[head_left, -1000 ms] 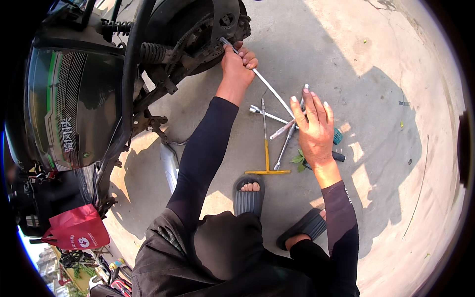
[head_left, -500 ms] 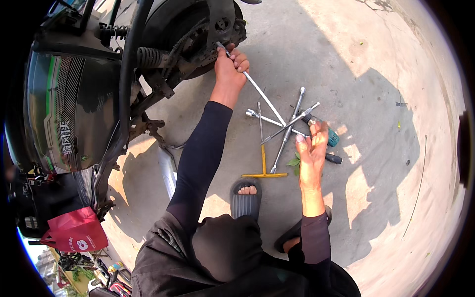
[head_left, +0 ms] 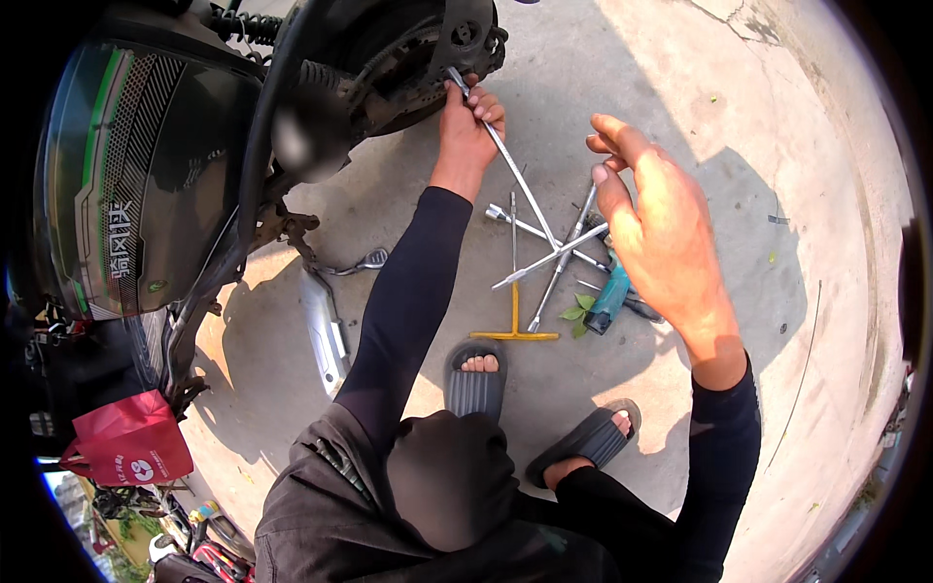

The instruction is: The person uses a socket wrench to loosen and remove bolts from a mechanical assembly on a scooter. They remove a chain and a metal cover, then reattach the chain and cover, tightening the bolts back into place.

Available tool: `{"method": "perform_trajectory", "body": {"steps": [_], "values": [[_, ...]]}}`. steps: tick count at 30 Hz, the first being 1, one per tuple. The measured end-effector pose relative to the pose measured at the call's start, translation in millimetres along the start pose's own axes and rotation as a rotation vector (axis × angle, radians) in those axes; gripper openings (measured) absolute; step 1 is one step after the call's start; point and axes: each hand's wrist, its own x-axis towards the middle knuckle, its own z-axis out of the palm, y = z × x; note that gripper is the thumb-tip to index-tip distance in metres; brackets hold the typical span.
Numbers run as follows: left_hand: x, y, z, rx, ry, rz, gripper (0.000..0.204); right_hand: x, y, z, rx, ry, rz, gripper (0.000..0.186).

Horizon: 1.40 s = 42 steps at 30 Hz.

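Observation:
My left hand is closed around a silver T-handle socket wrench, whose socket end is up at the bracket beside the scooter wheel. Its crossbar is above other silver wrenches lying crossed on the concrete. My right hand is raised just right of the crossbar, empty, fingers curved and apart. A teal power tool, partly covered, lies below it with a dark-handled tool. A yellow T-handled tool lies before my left foot.
The scooter's body panel and frame fill the left side, a red bag hanging at its lower part. A silver metal part lies left of my left forearm. My sandalled feet are below the tools. Other vehicles appear at lower left.
My right hand has lifted and moved up and rightward. The teal tool now lies at a different angle. My left hand still grips the wrench at the wheel.

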Motion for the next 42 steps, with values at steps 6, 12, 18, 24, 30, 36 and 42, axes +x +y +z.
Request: {"method": "perform_trajectory", "body": {"steps": [6,12,18,24,30,36,42], "values": [[8,-8,-3,-0.299,-0.199,-0.05,0.034,70,57,57,0.095,-1.089,0.489,0.031],[3,-8,0,-0.232,-0.115,0.027,0.028,77,57,80,0.064,-0.967,0.525,0.025],[2,4,20,-0.055,0.08,0.156,0.022,77,51,91,-0.506,-0.77,0.282,0.025],[10,1,12,-0.057,0.105,0.178,0.023,73,71,86,-0.007,-1.048,0.382,0.023],[13,12,16,-0.004,0.145,0.116,0.028,95,51,94,-0.688,-1.136,0.173,0.014],[12,27,6,-0.021,0.124,0.103,0.028,83,53,85,0.19,-1.096,0.644,0.027],[13,16,13,0.039,0.148,0.105,0.027,81,77,72,0.373,-1.027,0.638,0.02]]}}
